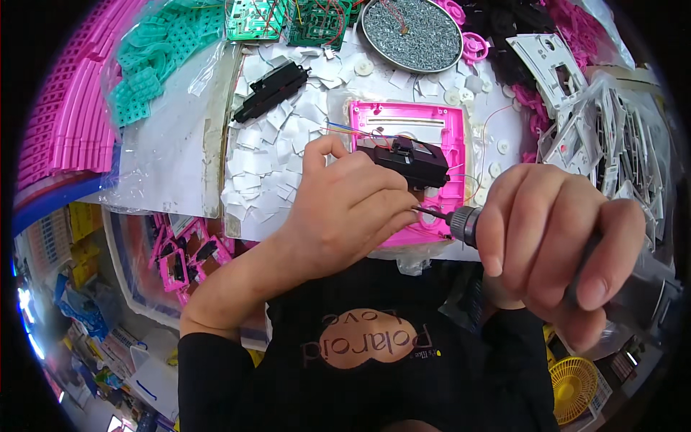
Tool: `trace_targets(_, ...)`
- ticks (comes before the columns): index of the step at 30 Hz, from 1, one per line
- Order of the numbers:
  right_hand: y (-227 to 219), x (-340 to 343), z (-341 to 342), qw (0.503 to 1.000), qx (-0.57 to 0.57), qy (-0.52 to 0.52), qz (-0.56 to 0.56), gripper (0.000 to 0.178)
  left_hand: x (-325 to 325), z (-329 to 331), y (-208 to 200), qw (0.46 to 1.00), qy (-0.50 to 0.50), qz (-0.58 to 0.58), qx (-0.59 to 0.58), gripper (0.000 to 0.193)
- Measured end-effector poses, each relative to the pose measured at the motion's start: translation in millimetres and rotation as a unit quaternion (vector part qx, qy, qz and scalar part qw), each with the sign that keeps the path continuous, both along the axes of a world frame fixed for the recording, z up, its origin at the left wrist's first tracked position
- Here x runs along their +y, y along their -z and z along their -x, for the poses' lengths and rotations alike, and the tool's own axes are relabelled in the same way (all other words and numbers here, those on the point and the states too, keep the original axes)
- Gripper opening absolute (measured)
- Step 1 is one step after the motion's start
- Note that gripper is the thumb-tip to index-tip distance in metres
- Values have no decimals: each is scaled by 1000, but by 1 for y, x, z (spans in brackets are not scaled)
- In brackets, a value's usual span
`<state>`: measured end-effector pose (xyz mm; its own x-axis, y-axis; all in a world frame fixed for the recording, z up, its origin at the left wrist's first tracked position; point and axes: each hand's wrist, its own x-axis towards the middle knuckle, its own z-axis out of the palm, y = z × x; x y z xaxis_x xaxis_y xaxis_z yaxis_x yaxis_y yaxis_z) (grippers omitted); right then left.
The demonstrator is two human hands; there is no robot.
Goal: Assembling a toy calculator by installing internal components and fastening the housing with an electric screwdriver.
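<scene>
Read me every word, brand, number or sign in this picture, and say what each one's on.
Black shirt: large lettering across the chest, upside down in this view; I don't copy out wording.
Green circuit boards: any markings are too small to read.
Screwdriver and pink casing: none I can make out.
Lower-left background: too blurred to read.

The rectangular plastic casing (455, 133) is bright pink, the long plastic module (421, 169) on it black. The cylindrical metal driver chuck (466, 225) is grey. Rubbery sheets (137, 92) are teal, patterned in square grids; small paper scraps (253, 167) are white.
</scene>
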<state>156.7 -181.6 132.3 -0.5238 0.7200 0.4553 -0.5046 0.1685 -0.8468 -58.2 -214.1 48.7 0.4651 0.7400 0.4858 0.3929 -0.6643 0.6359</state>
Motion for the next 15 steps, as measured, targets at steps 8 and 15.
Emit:
trace_targets(8, 2, -6, 6, 999, 0, 35, 7, 25, 8, -2, 2, 999, 12, -41, -19, 17)
trace_targets(15, 4, 3, -3, 999, -9, 32, -2, 27, 9, 5, 3, 996, -73, -25, 38, 37)
